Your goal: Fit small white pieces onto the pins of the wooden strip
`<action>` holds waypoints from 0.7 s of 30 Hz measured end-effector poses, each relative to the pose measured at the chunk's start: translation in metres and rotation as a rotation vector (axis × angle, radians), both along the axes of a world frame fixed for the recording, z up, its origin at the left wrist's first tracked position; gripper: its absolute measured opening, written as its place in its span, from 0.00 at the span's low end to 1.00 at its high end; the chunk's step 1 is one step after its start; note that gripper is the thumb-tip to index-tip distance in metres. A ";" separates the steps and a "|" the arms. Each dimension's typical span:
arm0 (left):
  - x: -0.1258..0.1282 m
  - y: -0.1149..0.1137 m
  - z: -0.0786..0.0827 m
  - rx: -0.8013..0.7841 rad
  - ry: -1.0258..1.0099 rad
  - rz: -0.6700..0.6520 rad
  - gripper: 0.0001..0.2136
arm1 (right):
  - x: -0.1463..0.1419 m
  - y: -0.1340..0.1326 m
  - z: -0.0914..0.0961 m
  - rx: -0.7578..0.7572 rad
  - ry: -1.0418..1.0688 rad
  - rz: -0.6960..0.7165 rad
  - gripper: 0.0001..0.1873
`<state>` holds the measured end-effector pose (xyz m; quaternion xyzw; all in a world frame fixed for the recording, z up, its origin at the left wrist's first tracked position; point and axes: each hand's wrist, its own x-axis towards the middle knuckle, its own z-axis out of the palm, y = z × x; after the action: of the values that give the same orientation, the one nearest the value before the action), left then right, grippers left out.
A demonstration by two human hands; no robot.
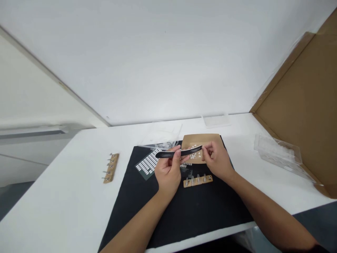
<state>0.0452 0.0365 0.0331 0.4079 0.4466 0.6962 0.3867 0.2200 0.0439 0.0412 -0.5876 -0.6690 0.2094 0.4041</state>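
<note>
My left hand (168, 172) and my right hand (217, 160) both pinch a long, thin, slightly curved black strip (179, 152) and hold it level above a black mat (184, 211). The left fingers grip it near its middle, the right fingers at its right end. Just below the hands lies a small wooden bar (198, 180) with several clear tips standing on it. Behind the strip sits a brown card tray (210, 139) with small white pieces in it. A sheet of white dots (147, 164) lies left of my left hand.
A second wooden bar (111, 168) with metal pegs lies on the white table (65, 196) at the left. Clear plastic boxes (279, 151) stand at the right, a flat clear lid (216, 121) at the back. A brown cardboard panel (305, 105) leans at the right.
</note>
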 end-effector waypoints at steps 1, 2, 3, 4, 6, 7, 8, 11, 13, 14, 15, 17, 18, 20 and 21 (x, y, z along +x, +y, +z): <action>0.000 0.000 0.000 -0.003 0.000 -0.002 0.19 | 0.000 0.000 0.000 -0.008 0.012 0.031 0.08; 0.000 0.000 0.000 -0.006 0.002 0.003 0.19 | -0.001 0.000 0.000 -0.016 0.018 0.070 0.08; 0.000 0.000 0.000 -0.010 0.007 0.009 0.19 | -0.001 -0.001 0.000 -0.021 0.015 0.103 0.07; -0.001 0.000 0.000 -0.012 0.015 0.016 0.20 | -0.002 -0.001 0.000 -0.023 0.005 0.119 0.07; -0.002 0.000 -0.002 -0.006 0.050 0.029 0.19 | -0.002 -0.002 0.000 -0.016 -0.024 0.082 0.07; -0.003 0.000 -0.003 0.002 0.081 0.042 0.19 | -0.002 -0.001 0.001 -0.012 -0.038 0.046 0.07; -0.004 -0.001 -0.004 0.009 0.122 0.064 0.18 | -0.001 -0.001 0.002 -0.009 -0.047 0.021 0.07; -0.008 -0.002 -0.007 0.012 0.270 0.154 0.16 | -0.001 -0.002 0.005 -0.015 -0.039 0.061 0.07; -0.010 -0.003 -0.006 0.013 0.332 0.180 0.16 | -0.001 -0.002 0.008 -0.007 -0.032 0.090 0.07; -0.011 -0.002 -0.005 0.015 0.348 0.187 0.16 | 0.000 -0.002 0.009 0.003 -0.029 0.082 0.08; -0.012 -0.001 -0.002 0.021 0.360 0.200 0.15 | 0.001 -0.001 0.009 0.022 -0.025 0.058 0.08; -0.016 0.004 0.006 0.035 0.394 0.258 0.14 | 0.007 0.002 0.010 0.075 -0.006 -0.007 0.09; -0.019 0.008 0.010 0.036 0.414 0.303 0.14 | 0.011 0.004 0.010 0.098 0.009 -0.033 0.08; -0.031 0.017 0.019 0.009 0.477 0.341 0.12 | 0.019 0.007 0.009 0.122 0.033 -0.052 0.08; -0.038 0.022 0.023 -0.013 0.457 0.385 0.12 | 0.023 0.009 0.008 0.125 0.032 -0.047 0.08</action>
<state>0.0071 0.0590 0.0558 0.4595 0.5957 0.6438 0.1397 0.2429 0.0529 0.0494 -0.5734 -0.6601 0.1671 0.4556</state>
